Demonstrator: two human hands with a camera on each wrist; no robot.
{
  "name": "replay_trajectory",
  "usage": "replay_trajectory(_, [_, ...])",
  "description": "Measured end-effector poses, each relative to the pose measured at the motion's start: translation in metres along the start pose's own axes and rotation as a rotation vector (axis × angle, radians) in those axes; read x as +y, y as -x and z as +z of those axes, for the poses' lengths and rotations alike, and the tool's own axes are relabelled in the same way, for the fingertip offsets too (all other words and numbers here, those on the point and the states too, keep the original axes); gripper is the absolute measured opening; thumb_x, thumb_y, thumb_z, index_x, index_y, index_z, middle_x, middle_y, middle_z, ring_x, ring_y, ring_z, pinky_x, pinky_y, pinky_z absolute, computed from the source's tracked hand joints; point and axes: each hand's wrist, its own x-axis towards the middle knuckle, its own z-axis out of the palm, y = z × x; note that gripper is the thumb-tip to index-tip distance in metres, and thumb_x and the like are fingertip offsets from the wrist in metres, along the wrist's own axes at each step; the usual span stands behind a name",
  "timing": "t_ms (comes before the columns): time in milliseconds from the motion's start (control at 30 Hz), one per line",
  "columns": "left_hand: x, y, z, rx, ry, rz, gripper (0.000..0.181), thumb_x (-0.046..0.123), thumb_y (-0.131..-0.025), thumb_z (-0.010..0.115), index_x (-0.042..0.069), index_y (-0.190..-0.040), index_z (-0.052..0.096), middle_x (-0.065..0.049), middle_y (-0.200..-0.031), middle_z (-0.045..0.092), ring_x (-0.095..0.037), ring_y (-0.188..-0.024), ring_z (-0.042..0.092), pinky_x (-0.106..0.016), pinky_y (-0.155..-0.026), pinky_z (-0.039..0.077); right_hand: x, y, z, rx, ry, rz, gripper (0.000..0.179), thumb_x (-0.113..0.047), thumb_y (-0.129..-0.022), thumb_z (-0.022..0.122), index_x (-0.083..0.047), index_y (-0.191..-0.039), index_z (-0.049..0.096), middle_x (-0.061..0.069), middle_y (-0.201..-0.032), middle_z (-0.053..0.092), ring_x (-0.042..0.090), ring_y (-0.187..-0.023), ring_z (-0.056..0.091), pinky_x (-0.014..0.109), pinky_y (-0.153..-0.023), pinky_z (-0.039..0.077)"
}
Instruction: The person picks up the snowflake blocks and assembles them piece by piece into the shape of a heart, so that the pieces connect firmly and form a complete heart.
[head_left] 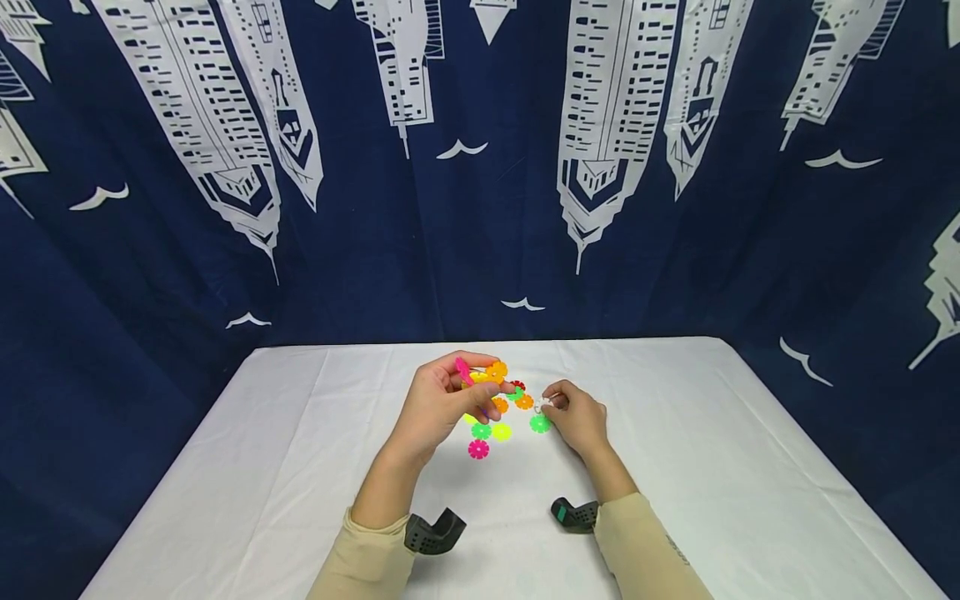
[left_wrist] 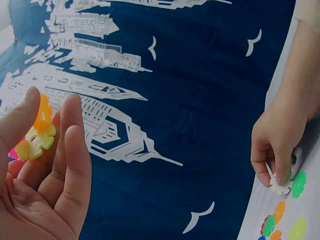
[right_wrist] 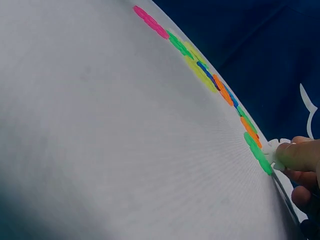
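Note:
Above the table, my left hand holds a small cluster of joined plastic snowflake discs. In it are a pink disc, an orange disc and a yellow disc between thumb and fingers. My right hand, low over the table to the right, pinches a white snowflake disc between thumb and fingertips. A green disc lies right beside that white one. Other loose discs, among them an orange disc, lie between the hands, some partly hidden behind the left hand.
Nearest me on the white-covered table lies a pink disc, with a green disc and a yellow disc just behind it. A dark blue curtain printed with white buildings hangs at the table's back edge.

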Motion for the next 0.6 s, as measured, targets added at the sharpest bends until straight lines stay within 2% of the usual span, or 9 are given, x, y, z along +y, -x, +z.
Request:
replay_trajectory(67, [0.000,0.000,0.001,-0.016,-0.012,0.012,0.031,0.008,-0.090,0.073,0.004,-0.120,0.066,-0.019,-0.100,0.075,-0.017,-0.064,0.070,-0.029,-0.067,0.061,-0.001,-0.001,-0.002,-0.015,-0.029,0.019,0.013,-0.017,-0.086,0.075,-0.015,-0.098,0.071,0.000,-0.080,0.064,0.016,-0.075,0.055,0.041,-0.086,0.030])
replay_trajectory(133, [0.000,0.001,0.001,-0.031,-0.022,0.025,0.032,0.007,-0.090,0.073,0.004,-0.120,0.064,-0.022,-0.102,0.074,-0.016,-0.066,0.071,-0.029,-0.067,0.061,-0.004,-0.002,-0.004,-0.028,-0.087,0.050,0.012,-0.018,-0.088,0.074,-0.013,-0.099,0.072,0.002,-0.084,0.066,0.016,-0.076,0.055,0.037,-0.085,0.035])
replay_trajectory(333, [-0.001,0.002,0.000,-0.053,-0.027,0.052,0.033,0.005,-0.090,0.072,0.002,-0.122,0.063,-0.029,-0.105,0.070,-0.016,-0.067,0.071,-0.028,-0.067,0.060,-0.014,-0.004,-0.013,-0.030,-0.338,0.102,0.012,-0.015,-0.093,0.070,-0.006,-0.100,0.069,0.011,-0.094,0.070,0.021,-0.076,0.061,0.023,-0.065,0.050])
replay_trajectory(500, [-0.001,0.001,0.001,-0.022,-0.025,0.032,0.030,0.008,-0.089,0.074,0.006,-0.117,0.065,-0.018,-0.097,0.076,-0.017,-0.065,0.071,-0.027,-0.065,0.059,-0.027,-0.004,-0.024,-0.038,-0.450,0.071,0.011,-0.016,-0.098,0.064,-0.007,-0.103,0.065,0.008,-0.086,0.076,0.031,-0.078,0.063,0.022,-0.066,0.047])
replay_trajectory(600, [-0.001,-0.001,0.001,-0.008,-0.030,0.026,0.029,0.010,-0.088,0.076,0.007,-0.115,0.065,-0.013,-0.095,0.078,-0.018,-0.065,0.071,-0.027,-0.065,0.059,-0.038,-0.003,-0.032,-0.022,-0.487,0.045,0.011,-0.018,-0.099,0.062,-0.008,-0.104,0.064,0.004,-0.082,0.076,0.025,-0.070,0.061,0.023,-0.062,0.044])
